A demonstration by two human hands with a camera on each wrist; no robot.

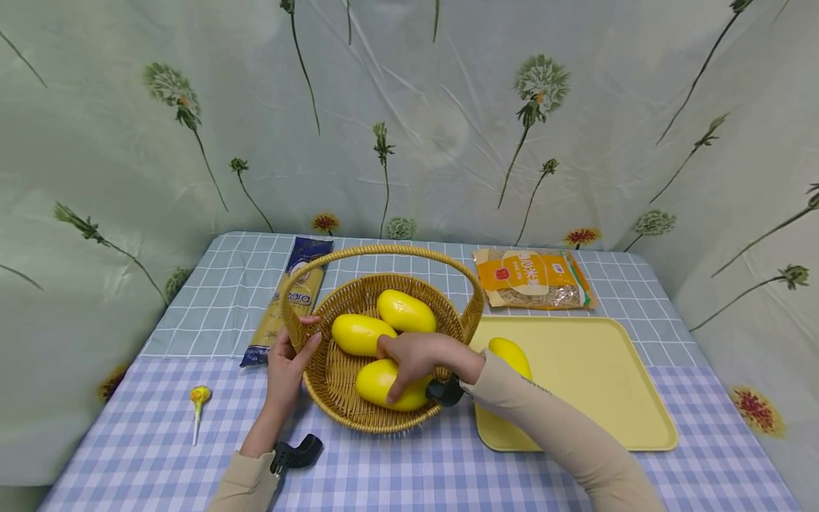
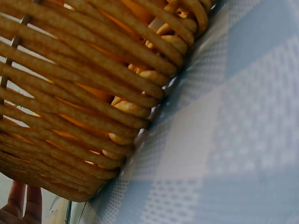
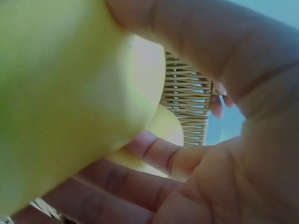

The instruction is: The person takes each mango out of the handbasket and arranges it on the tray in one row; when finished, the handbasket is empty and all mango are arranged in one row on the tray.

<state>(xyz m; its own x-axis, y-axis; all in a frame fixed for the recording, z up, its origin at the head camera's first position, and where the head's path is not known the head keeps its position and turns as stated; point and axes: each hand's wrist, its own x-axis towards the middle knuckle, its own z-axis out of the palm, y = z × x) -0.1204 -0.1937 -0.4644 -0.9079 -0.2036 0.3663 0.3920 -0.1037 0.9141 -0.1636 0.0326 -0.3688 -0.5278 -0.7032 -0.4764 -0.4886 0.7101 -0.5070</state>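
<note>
A wicker basket (image 1: 348, 419) with a tall arched handle holds three smooth yellow mangoes. My left hand (image 1: 285, 366) grips the basket's left side at the foot of the handle, thumb toward the inside; its fingertips (image 2: 32, 203) show beyond the woven wall in the left wrist view. Inside the basket, my right hand (image 1: 416, 359) grasps the front mango (image 1: 374, 384), with thumb and fingers spread around it. Behind that one lie a second mango (image 1: 355, 334) and a third mango (image 1: 406, 311). Another mango (image 1: 510, 355) rests on the yellow tray (image 1: 595, 384), partly hidden by my right sleeve.
Behind the basket's left side lies a pasta packet (image 1: 271, 320). An orange grain bag (image 1: 534, 279) is at the back right, just beyond the tray. A yellow lollipop (image 1: 200, 395) lies on the checked cloth at left. A floral curtain hangs behind the table.
</note>
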